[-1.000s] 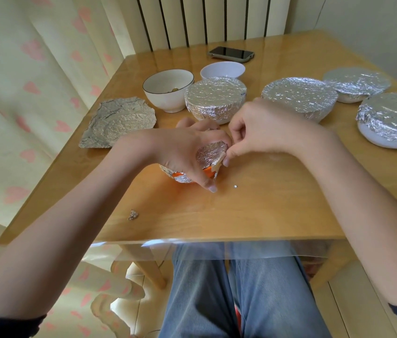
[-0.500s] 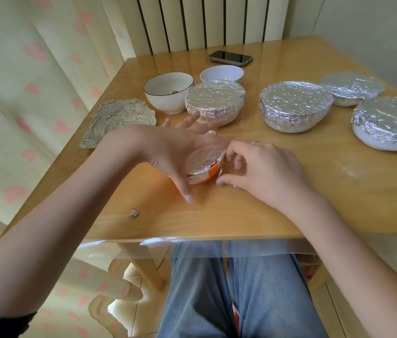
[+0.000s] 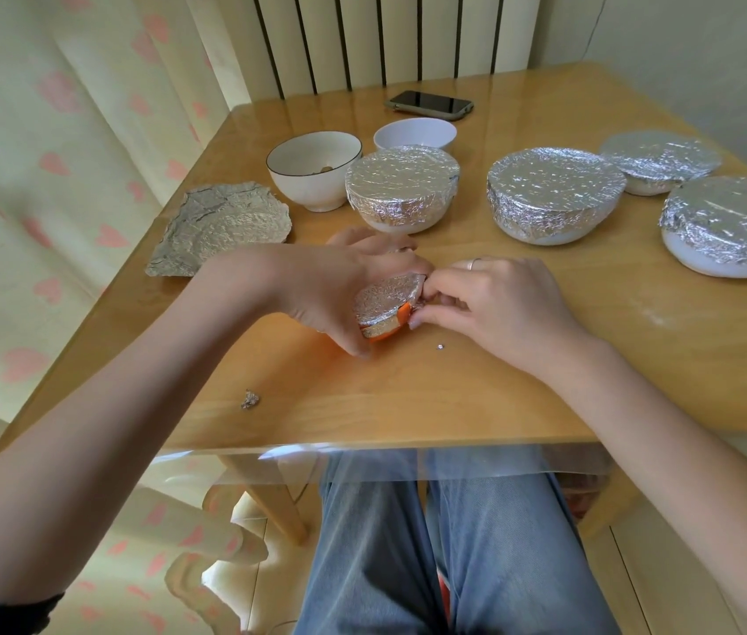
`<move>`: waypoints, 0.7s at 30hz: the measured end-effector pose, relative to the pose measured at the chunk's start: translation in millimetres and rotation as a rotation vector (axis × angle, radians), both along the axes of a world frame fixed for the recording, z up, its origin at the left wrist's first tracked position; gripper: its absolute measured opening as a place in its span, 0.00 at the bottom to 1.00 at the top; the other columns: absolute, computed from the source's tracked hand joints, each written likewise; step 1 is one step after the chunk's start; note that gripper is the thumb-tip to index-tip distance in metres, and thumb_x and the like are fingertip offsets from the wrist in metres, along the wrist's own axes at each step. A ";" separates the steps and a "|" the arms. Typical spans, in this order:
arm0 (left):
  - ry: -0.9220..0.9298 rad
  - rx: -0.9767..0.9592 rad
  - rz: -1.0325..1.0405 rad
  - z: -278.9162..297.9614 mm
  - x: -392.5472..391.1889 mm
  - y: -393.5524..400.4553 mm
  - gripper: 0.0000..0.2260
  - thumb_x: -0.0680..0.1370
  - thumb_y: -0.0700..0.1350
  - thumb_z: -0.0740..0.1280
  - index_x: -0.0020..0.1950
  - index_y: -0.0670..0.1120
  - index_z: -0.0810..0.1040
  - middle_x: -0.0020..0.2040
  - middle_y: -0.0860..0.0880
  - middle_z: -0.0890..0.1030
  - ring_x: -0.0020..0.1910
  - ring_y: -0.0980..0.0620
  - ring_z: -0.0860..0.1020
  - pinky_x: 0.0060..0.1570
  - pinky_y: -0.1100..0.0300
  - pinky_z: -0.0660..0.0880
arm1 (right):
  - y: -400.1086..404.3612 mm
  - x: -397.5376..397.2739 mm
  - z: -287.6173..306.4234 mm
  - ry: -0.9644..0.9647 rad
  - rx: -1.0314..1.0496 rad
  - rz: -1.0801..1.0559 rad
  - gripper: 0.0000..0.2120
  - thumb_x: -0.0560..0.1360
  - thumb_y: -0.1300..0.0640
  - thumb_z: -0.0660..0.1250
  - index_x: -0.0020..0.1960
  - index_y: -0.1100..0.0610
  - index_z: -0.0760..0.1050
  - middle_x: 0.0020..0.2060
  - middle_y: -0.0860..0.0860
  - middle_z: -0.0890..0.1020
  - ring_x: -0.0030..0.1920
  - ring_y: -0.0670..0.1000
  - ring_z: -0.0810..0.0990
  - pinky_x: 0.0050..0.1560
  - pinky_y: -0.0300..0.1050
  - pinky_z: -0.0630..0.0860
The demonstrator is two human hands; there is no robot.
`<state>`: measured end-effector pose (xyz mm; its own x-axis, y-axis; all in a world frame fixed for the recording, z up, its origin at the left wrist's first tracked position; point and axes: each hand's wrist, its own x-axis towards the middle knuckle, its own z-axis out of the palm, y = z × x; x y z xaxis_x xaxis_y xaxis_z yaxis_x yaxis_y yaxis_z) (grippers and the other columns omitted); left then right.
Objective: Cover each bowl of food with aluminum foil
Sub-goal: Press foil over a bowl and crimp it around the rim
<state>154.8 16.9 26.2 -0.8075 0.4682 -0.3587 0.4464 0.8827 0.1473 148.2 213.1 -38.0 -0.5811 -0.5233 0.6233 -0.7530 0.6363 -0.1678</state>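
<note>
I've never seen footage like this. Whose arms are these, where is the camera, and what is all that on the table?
No machine here: a person wears a camera on the head, looking down at their own hands. The left hand grips a small orange bowl while the right hand pinches its foil cover at the rim. On the wooden table stand four foil-covered bowls, two uncovered white bowls, a spare foil sheet, a foil scrap and a phone.

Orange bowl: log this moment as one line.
step: crimping foil | left hand: grips orange bowl | right hand: pinches foil at rim | uncovered: two white bowls
</note>
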 end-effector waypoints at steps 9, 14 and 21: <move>-0.002 0.014 -0.011 2.5 1.5 1.5 0.41 0.66 0.50 0.79 0.71 0.66 0.60 0.76 0.60 0.52 0.75 0.57 0.46 0.73 0.49 0.57 | 2.2 -13.5 10.9 -0.186 -0.018 0.019 0.18 0.64 0.34 0.65 0.32 0.48 0.80 0.26 0.44 0.75 0.31 0.46 0.71 0.32 0.43 0.70; 0.016 0.020 -0.019 3.3 3.5 5.1 0.36 0.67 0.48 0.77 0.69 0.65 0.63 0.73 0.59 0.56 0.73 0.56 0.48 0.65 0.56 0.57 | 3.1 -27.3 26.0 -0.189 0.131 -0.102 0.27 0.57 0.28 0.62 0.27 0.54 0.72 0.22 0.46 0.70 0.31 0.51 0.71 0.30 0.41 0.58; 0.046 -0.098 0.048 3.4 1.7 11.2 0.39 0.66 0.54 0.76 0.70 0.68 0.58 0.71 0.58 0.55 0.69 0.49 0.55 0.63 0.49 0.69 | 10.6 -28.7 26.7 -0.411 0.189 -0.074 0.21 0.58 0.31 0.68 0.38 0.47 0.79 0.29 0.41 0.77 0.34 0.44 0.74 0.38 0.44 0.72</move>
